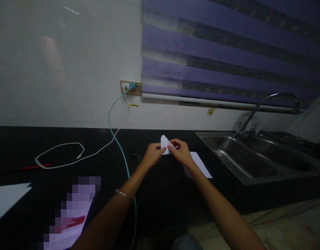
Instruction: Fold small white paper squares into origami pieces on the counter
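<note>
Both hands meet around a small folded piece of white paper [164, 142], raised a little over the black countertop. My left hand [153, 152] pinches its left side, thumb on the near face. From the right, my right hand [182, 152] grips the same paper with its thumb against the lower part. The paper comes to a blunt point at the top; its far side is hidden from me. Another white sheet [200, 166] lies flat on the counter, partly covered by my right forearm.
A steel double sink [240, 156] with a curved faucet [259, 104] is at the right. A teal cable [122, 152] and a white cable [97, 152] run from the wall socket [137, 89] across the counter [160, 194]. White papers [8, 198] and a lit, partly pixelated screen [73, 229] lie at left.
</note>
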A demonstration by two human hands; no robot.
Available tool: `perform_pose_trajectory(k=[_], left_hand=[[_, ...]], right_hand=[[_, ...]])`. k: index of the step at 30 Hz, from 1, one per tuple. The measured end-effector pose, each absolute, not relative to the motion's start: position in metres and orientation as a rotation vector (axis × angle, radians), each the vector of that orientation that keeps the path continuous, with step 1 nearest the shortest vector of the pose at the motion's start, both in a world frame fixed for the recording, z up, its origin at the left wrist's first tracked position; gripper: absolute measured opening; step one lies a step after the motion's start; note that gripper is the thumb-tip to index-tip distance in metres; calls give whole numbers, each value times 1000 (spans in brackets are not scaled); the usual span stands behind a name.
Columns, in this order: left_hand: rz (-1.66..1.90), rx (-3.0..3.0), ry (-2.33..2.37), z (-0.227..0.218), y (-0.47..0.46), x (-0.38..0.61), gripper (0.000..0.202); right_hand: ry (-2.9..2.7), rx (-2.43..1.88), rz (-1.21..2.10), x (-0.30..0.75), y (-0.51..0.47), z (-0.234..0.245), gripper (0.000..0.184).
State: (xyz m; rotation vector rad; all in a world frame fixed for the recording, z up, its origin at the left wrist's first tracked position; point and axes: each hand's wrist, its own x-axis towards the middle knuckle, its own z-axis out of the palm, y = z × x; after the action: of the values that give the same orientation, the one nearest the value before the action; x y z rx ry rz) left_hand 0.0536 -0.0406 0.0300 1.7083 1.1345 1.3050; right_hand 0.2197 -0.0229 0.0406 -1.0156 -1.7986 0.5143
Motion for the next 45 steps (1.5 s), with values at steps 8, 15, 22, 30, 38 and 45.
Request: perform_pose_trajectory(k=[8,15,22,30,38,45], left_hand=[[1400,1497,970,33,-35,47,50],[1474,1462,955,35,-36,46,41],[1460,1429,896,35,-35,41,41],[1349,1519,837,37,-35,32,34],[1225,1639,778,44,-43,30,24],[1226,1654,785,45,-45,35,22]], right_hand=[[-1997,-927,375,220,-26,43,17],[-1793,-964,457,226,-17,40,17],[-1658,-935,1114,231,-16,40,34],[-1505,-899,1045,229,-15,41,30],[-1526,-829,974,227,-17,43,24],[-1654,-835,1016,225,-27,47,31]])
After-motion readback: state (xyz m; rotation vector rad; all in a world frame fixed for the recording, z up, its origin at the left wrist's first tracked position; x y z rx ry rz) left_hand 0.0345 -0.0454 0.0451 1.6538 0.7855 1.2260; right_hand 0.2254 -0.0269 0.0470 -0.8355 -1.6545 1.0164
